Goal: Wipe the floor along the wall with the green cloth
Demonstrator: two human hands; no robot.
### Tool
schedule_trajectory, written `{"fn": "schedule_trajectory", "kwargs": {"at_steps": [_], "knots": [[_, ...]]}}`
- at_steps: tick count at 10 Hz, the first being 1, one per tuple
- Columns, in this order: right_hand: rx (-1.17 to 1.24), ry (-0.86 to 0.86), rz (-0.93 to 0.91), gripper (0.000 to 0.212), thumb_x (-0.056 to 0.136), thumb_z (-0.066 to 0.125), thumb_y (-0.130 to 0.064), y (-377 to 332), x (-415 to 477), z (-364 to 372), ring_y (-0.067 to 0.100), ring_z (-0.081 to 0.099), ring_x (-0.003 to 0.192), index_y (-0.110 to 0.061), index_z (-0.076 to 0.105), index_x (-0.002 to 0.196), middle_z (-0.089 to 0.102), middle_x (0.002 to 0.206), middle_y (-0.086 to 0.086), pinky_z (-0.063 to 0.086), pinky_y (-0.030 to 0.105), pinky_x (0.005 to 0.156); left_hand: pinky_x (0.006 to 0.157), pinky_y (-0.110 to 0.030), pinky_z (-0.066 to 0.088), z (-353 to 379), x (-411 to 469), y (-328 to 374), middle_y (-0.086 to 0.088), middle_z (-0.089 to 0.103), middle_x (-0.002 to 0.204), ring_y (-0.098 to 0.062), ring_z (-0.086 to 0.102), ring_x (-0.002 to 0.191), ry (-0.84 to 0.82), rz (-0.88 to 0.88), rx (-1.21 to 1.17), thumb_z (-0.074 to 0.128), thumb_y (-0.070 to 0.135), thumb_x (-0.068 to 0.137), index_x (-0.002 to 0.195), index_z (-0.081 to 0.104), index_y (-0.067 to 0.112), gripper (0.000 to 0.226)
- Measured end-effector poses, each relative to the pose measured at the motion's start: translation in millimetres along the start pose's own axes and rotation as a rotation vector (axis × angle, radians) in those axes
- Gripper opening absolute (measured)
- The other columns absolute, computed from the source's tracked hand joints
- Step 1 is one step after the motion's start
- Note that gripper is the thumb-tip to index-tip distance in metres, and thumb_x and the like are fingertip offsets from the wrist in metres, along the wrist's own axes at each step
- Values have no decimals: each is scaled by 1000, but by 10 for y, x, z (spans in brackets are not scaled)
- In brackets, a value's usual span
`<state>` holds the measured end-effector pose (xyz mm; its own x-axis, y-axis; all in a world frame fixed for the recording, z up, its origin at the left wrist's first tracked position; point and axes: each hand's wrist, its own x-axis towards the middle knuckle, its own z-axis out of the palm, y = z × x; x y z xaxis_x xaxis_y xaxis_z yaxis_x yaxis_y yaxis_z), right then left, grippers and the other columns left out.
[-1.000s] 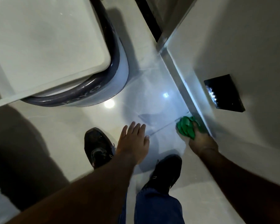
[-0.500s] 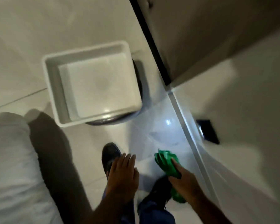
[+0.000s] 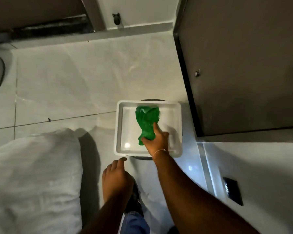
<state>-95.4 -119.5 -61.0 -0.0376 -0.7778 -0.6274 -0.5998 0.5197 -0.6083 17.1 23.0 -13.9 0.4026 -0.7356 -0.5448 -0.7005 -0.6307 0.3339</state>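
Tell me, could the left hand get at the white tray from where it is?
Probably yes. The left hand hovers empty just short of the white tray, a fingertip almost at its near corner, with nothing between. The right hand holds the green cloth over it.

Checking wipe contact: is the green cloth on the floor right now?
No, the right hand holds the green cloth over the white tray, off the floor.

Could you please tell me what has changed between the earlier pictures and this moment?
The right hand has lifted the green cloth off the floor by the wall and now holds it over the white tray, which sits on a dark bin. The view has risen with it, so the person seems to have straightened up. The cloth stays gripped in the right hand, and the left hand stays empty, fingers spread.
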Motion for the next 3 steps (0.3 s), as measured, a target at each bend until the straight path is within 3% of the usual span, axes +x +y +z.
{"fn": "schedule_trajectory", "kwargs": {"at_steps": [1,2,3], "knots": [[-153,-24,111,82,87,77,-31,215,48,119,41,59,112,-31,35,157,37,131,17,42,33,108,110,-51,46,-35,76,4,-11,69,132,-32,60,121,21,8,-28,54,0,84,140,58,16,59],[-274,-53,105,78,89,71,-40,181,-14,10,43,57,117,-34,34,157,33,142,17,46,40,106,108,-51,48,-158,110,35,-11,69,132,-33,61,119,67,31,-45,54,1,82,140,59,15,60],[-520,26,-27,75,92,63,-49,68,-404,-354,41,43,138,-33,32,158,21,163,17,45,45,111,115,-50,41,-470,-36,195,-12,63,143,-32,55,132,94,105,37,48,16,84,147,53,15,63]]}}
